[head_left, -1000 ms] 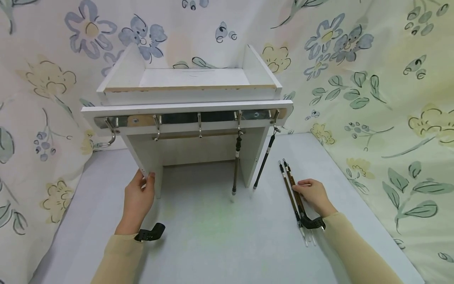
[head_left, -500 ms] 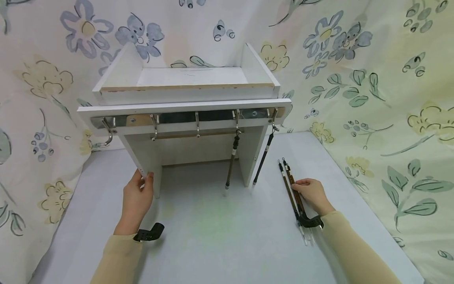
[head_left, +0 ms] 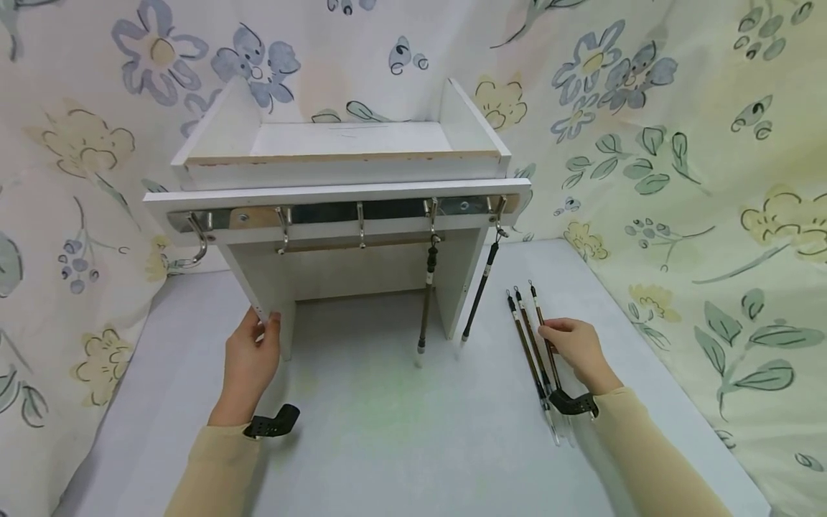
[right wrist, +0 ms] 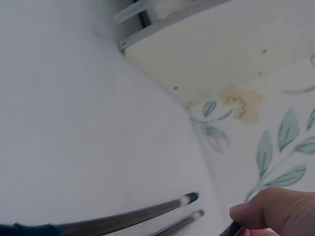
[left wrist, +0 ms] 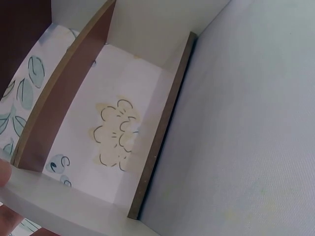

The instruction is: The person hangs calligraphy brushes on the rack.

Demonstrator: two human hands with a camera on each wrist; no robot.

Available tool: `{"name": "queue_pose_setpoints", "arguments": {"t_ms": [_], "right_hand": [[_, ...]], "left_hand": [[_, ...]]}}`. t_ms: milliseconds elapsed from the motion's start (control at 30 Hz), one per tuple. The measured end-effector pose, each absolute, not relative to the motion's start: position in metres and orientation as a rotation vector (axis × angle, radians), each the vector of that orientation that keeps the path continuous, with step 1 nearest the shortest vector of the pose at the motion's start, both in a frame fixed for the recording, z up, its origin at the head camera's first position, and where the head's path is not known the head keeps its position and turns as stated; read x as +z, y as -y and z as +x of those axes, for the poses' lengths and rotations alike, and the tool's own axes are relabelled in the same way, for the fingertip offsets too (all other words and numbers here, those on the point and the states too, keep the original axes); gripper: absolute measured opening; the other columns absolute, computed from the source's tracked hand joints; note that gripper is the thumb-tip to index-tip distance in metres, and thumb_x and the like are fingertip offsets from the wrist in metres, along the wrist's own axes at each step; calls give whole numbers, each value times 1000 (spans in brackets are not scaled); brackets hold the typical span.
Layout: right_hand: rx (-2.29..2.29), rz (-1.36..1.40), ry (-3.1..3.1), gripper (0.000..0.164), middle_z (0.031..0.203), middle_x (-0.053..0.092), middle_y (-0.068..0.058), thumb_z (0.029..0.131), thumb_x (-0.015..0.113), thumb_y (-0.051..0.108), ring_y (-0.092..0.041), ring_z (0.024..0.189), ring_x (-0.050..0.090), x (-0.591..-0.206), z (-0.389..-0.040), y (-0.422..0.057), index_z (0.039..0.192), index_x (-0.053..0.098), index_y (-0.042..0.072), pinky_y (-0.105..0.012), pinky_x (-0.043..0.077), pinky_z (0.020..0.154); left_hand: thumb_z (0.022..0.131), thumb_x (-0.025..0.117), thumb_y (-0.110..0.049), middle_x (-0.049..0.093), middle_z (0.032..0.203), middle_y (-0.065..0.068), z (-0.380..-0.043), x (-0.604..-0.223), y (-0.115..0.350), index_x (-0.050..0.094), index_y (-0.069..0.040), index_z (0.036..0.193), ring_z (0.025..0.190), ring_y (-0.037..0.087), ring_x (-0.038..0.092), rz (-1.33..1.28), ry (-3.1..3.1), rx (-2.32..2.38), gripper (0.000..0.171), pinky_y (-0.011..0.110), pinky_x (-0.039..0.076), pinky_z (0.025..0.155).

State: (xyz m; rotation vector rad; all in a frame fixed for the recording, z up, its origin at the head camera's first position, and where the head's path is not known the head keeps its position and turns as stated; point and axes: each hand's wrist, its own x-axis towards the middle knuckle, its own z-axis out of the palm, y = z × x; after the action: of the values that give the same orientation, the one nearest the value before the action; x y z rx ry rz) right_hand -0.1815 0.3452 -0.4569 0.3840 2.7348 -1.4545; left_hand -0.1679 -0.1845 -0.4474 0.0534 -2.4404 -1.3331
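Note:
My left hand (head_left: 250, 360) grips the front edge of the left side panel (head_left: 258, 291) of a white shelf. At the right, my right hand (head_left: 578, 350) pinches a brown calligraphy brush (head_left: 539, 307) with a small loop at its top. Two more brushes lie on the table just left of it, one dark brush (head_left: 522, 337) outermost and another brush (head_left: 531, 336) between. Two brushes hang by loops from the shelf's right-hand hooks: one hanging brush (head_left: 427, 294) and, at the end, a black brush (head_left: 481, 291). In the right wrist view my thumb (right wrist: 268, 209) shows; the held brush is mostly hidden.
A metal hook rail (head_left: 349, 213) runs along the shelf front. Its three left hooks, such as the middle hook (head_left: 361, 226), bear nothing. The white table (head_left: 388, 431) spreads in front. Flowered cloth (head_left: 743, 215) hangs behind and at both sides.
My right hand has drawn one brush slightly up and to the right, apart from the other two. The hanging brush nearer the middle has swung a little. My left hand stays put.

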Motion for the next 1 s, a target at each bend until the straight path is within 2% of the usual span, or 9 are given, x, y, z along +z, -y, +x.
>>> {"name": "queue_pose_setpoints", "arguments": {"t_ms": [200,400,733,1000], "right_hand": [[-1489,285,-2765,43,114,63,-17,95,63,30,-18,87,61,-433,-178,-335,124,60,-2,-32,55,72],[-1555,219,-2776,40,109,67,-12,93,66,34,-15,83,62,-419,-175,-323,120,63,4,-35,56,71],[-1810,194,-2799,38,102,66,-1,91,68,35,-12,91,61,-394,-164,-297,118,63,8,-23,52,70],[-2145,103,-2720,26,94,69,0,88,74,20,-12,86,64,-377,-158,-283,108,66,6,-20,54,72]], "left_hand": [[103,43,-34,48,141,18,-167,-446,185,43,-12,145,120,44,52,63,2445,-1333,48,58,49,88],[103,45,-32,50,140,18,-167,-446,186,45,-11,144,119,43,53,52,2431,-1322,46,56,50,87],[103,44,-33,49,141,18,-167,-446,185,44,-12,145,120,43,52,61,2441,-1333,47,56,50,88],[103,43,-33,47,142,18,-167,-446,184,42,-11,146,121,43,52,62,2452,-1340,48,56,50,88]]}}
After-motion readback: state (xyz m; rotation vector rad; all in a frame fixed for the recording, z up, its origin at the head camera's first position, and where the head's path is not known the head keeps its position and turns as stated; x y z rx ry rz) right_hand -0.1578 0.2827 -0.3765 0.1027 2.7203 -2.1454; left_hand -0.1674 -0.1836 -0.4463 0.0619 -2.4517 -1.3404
